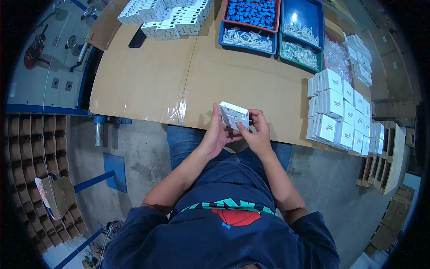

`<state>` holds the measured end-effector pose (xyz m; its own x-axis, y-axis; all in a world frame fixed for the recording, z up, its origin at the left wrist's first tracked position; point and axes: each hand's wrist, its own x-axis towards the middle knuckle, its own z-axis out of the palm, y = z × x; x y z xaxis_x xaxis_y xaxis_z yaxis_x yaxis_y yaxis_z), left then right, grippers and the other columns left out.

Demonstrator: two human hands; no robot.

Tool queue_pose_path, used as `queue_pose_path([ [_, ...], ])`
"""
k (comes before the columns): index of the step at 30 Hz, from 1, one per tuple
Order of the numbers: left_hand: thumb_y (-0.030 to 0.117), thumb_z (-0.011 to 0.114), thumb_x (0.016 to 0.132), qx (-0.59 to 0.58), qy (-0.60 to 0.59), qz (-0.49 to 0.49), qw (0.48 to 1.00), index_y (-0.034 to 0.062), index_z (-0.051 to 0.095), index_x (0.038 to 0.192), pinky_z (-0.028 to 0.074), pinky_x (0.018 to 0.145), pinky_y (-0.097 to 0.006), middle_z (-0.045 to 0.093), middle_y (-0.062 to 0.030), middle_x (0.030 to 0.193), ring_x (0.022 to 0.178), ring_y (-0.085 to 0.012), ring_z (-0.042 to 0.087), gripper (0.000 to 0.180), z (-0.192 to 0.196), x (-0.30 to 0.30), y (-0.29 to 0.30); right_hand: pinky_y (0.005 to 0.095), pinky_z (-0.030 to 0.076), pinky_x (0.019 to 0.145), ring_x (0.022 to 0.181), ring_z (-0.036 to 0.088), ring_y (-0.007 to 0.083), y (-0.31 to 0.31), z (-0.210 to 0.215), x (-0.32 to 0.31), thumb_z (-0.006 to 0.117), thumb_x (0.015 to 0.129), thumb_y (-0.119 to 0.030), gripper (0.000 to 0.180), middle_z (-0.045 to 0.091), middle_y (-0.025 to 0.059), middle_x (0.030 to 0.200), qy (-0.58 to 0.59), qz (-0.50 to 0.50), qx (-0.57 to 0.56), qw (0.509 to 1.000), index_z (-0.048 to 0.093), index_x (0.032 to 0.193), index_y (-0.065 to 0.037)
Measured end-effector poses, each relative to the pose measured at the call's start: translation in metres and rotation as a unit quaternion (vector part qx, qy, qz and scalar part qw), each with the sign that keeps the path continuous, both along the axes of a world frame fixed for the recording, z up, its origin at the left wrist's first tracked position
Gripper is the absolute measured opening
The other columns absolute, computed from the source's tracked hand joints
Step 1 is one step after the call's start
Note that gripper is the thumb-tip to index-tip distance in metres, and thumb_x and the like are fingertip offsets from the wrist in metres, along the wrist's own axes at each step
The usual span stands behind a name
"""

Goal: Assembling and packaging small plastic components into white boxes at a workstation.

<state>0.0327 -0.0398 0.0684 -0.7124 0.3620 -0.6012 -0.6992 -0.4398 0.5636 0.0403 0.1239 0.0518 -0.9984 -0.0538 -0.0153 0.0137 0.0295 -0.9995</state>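
Dark navy short-sleeved T-shirt, teal band and red print on chest; blue jeans; bare forearms.

Both forearms reach forward from the lower edge, bare; left hand (pixel 216 133) and right hand (pixel 256 132) meet, fingers curled, palms facing inward

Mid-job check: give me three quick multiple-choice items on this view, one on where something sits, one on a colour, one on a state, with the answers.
1. Where is the stack of small white cardboard boxes?
A. right side of the table
B. on the floor
C. in a tray

2. What colour are the small parts in the red-rimmed tray?
A. green
B. blue
C. yellow

3. How is the small white square box held?
A. lying on the table
B. one hand only
C. between both hands

Answers: 1 A, it stands by the table's right edge. 2 B, they look blue. 3 C, left hand and right hand both grip it.
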Motion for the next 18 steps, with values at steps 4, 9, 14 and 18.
queue_pose_path([
  [4, 0.081, 0.027, 0.098, -0.084, 0.024, -0.073, 0.993, 0.0112, 0.054, 0.139, 0.052, 0.090, -0.037, 0.065, -0.0102, 0.122, 0.101, -0.0192, 0.066, 0.085, -0.018, 0.003, -0.002, 0.0288, 0.054, 0.087, 0.099, 0.064, 0.0134, 0.006, -0.012, -0.007, 0.069, 0.091, -0.003, 0.044, 0.067, 0.0087, 0.110, 0.006, -0.068, -0.013, 0.998, 0.055, 0.133, -0.001],
  [9, 0.056, 0.041, 0.107, -0.201, 0.093, -0.049, 0.974, 0.0065, 0.054, 0.138, 0.055, 0.082, -0.030, 0.066, -0.0113, 0.122, 0.096, -0.0158, 0.066, 0.060, -0.047, -0.002, -0.010, 0.0284, 0.054, 0.086, 0.099, 0.064, 0.0127, 0.014, -0.014, -0.012, 0.067, 0.086, 0.003, 0.055, 0.065, 0.0068, 0.112, -0.056, -0.033, -0.087, 0.994, 0.053, 0.139, -0.002],
  [14, 0.032, 0.046, 0.110, -0.203, 0.161, 0.122, 0.958, 0.0052, 0.057, 0.133, 0.053, 0.075, -0.025, 0.068, -0.0081, 0.113, 0.082, -0.0105, 0.064, 0.036, -0.027, -0.004, -0.006, 0.0299, 0.055, 0.086, 0.102, 0.066, 0.0158, 0.005, 0.000, -0.012, 0.075, 0.083, 0.005, 0.065, 0.067, 0.0092, 0.116, -0.130, -0.064, -0.226, 0.963, 0.048, 0.142, -0.003],
  [18, 0.027, 0.052, 0.109, -0.200, 0.179, 0.088, 0.959, 0.0047, 0.056, 0.135, 0.053, 0.077, -0.025, 0.068, -0.0089, 0.116, 0.097, -0.0120, 0.065, 0.035, -0.040, -0.010, -0.015, 0.0321, 0.057, 0.087, 0.103, 0.067, 0.0162, 0.015, -0.042, -0.014, 0.076, 0.084, 0.004, 0.050, 0.068, 0.0100, 0.116, -0.176, -0.046, -0.211, 0.960, 0.056, 0.129, -0.004],
])
